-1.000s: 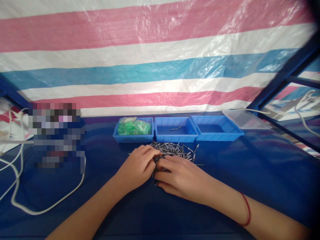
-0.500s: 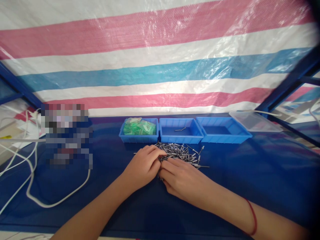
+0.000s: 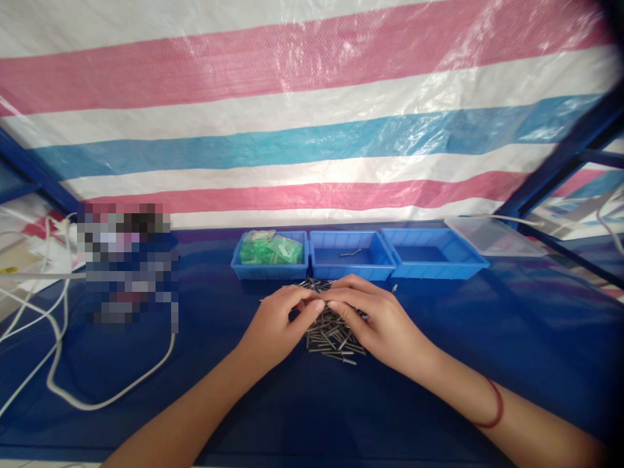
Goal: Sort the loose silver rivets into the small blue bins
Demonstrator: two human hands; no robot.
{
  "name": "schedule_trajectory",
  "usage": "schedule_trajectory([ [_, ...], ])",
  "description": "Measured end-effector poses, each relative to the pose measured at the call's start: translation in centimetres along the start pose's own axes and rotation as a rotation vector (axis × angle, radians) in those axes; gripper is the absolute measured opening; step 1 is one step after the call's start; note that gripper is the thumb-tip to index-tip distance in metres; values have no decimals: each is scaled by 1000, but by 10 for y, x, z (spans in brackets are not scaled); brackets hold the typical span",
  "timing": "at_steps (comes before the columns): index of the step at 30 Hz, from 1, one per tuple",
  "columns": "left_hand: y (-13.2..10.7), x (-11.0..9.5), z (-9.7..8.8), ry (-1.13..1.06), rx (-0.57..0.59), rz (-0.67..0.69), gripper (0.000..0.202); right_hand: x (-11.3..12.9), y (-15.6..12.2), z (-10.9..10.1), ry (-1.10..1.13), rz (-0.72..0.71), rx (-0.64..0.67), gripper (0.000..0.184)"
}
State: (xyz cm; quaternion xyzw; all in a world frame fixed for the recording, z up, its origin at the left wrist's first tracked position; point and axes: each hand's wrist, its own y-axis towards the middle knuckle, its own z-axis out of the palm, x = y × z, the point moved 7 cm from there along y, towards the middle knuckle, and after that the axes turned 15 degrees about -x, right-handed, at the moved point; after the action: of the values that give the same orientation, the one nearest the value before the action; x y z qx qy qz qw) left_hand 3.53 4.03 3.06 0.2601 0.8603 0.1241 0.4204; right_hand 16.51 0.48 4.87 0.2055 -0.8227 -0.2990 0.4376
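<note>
A heap of small grey metal pins (image 3: 331, 338) lies on the dark blue table cover, just in front of three blue trays. My left hand (image 3: 277, 325) and my right hand (image 3: 375, 318) rest over the heap with curled fingers, their fingertips meeting above the pins. Whether either hand pinches a pin is hidden by the fingers. The left tray (image 3: 244, 268) holds green packets, the middle tray (image 3: 375, 268) holds two loose pins, and the right tray (image 3: 463, 265) looks empty. A red band circles my right wrist.
A clear plastic lid (image 3: 492, 235) lies at the back right beside a dark blue frame post (image 3: 560, 162). White cables (image 3: 73, 390) loop over the table's left side near a blurred patch. A striped pink, white and blue tarp hangs behind.
My right hand has moved up and over the far side of the heap, uncovering pins near me. My left hand has stayed close to the same spot. The camera view shifted slightly.
</note>
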Motion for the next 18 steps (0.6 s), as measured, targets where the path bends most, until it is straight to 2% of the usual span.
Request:
schedule_trajectory([
  [4, 1, 1, 3, -73, 11, -29, 21, -2, -1, -1, 66, 61, -28, 20],
  [8, 1, 1, 3, -138, -13, -35, 19, -15, -4, -3, 161, 249, -128, 13],
  [11, -1, 2, 1, -127, -45, -42, 16, -20, -5, -1, 234, 338, -144, 14],
  [18, -3, 3, 2, -111, -72, -35, 13, -15, -5, 0, 270, 323, -107, 11],
])
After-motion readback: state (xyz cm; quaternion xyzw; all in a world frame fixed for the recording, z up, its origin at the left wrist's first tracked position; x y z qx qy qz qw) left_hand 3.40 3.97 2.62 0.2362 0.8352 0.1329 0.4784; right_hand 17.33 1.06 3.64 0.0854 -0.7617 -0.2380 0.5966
